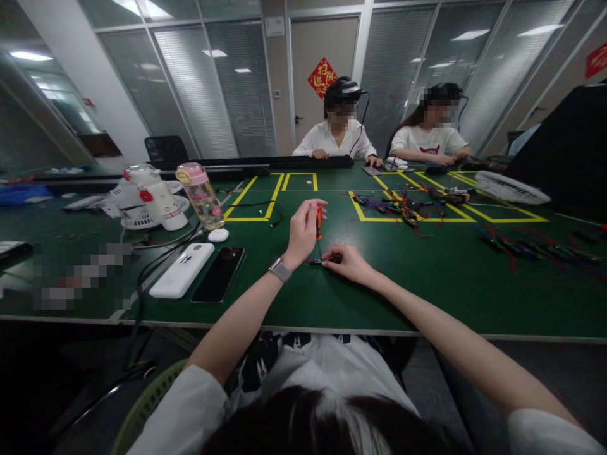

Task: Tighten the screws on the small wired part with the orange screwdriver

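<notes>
- Green matting (294,297) is covering the long table, and yellow tape (246,208) is marking out rectangles across it.
- Glass partitions with closed blinds are walling the room. A door (308,95) bearing a red diamond paper (322,76) is standing behind a person in a white shirt (339,140) and a second person (429,139), both sitting at the far edge.
- The left hand (303,230) is hovering raised above the matting, fingers curled tight around an orange-handled tool (318,222).
- The tool's long axis is standing nearly upright, its thin tip pointing straight down and its handle rising towards the far side of the room.
- The tip is coming down on a small wired part (317,261), which is lying on the matting just in front of the person, near the table's near edge.
- The right hand (348,260) is resting low on the matting, fingertips pinching that part from its right end.
- A white power bank (183,270) and a black phone (219,273) are lying side by side to the left, well apart from the hands.
- A pink-lidded bottle (200,194) is standing further back on the left. A tangle of coloured wires (403,208) is lying inside a taped rectangle beyond the right hand.
</notes>
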### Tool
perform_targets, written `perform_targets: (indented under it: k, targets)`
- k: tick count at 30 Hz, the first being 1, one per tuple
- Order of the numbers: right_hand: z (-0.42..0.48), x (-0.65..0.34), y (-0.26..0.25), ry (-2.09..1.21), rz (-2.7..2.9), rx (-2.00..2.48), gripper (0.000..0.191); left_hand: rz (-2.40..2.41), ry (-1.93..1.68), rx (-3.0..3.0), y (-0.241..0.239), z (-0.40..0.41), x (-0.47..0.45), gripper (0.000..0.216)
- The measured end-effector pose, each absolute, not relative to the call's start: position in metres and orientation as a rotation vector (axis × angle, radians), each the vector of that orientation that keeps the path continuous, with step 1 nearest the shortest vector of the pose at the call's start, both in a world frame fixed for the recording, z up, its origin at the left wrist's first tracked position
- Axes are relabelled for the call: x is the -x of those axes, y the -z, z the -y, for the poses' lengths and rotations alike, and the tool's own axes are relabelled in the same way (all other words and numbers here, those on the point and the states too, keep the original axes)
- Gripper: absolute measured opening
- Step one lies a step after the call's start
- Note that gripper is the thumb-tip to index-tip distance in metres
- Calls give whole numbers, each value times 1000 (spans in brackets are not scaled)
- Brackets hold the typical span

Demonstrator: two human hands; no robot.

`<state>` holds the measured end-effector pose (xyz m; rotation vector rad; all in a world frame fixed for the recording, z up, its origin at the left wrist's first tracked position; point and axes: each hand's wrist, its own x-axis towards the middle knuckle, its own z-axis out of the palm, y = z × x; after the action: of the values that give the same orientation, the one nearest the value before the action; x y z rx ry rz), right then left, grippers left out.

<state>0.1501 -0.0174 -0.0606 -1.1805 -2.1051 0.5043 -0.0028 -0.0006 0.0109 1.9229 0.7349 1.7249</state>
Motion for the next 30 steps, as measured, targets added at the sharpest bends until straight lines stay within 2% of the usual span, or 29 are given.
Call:
perform_targets:
  k: [7,22,30]
  targets:
    - [18,-150,59,-498,2110,1198,9,-887,-1849,-2079,-16,3,5,15]
    - [17,-150,61,-516,2104,1189,9,-809,-1709,-2021,-11,3,4,33]
    - [18,-149,60,-512,2104,1194,8,-982,-1799,-2096,-14,2,6,22]
